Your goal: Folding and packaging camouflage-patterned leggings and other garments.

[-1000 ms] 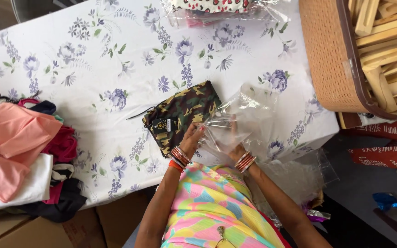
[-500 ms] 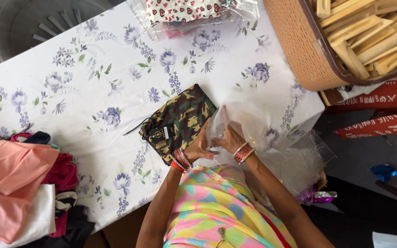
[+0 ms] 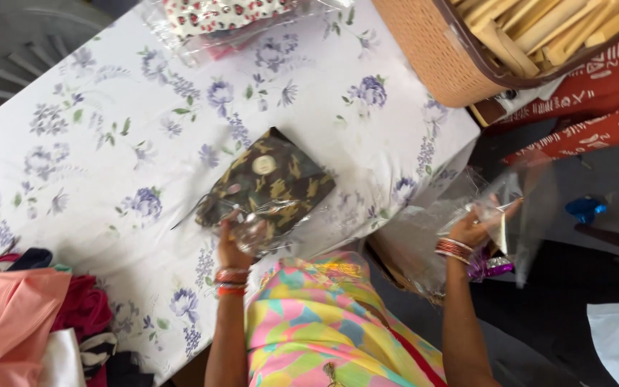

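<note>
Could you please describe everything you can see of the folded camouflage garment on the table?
The camouflage garment is a folded cloth piece in green, brown, tan and black patches, lying flat and skewed on the floral tablecloth near the table's front edge. A round pale tag sits on its upper face, and a thin dark cord trails from its left corner. Glossy clear plastic appears to cover its near end. The left hand rests on that near corner; the right hand is apart, holding a clear plastic bag beyond the table.

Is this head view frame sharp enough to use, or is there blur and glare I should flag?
Head view: motion blur smears the whole frame, worst on the right hand and the clear plastic bag it holds off the table edge; the left hand on the camouflage garment is soft too; glare streaks the plastic; daylight is even, shadows faint.
</note>
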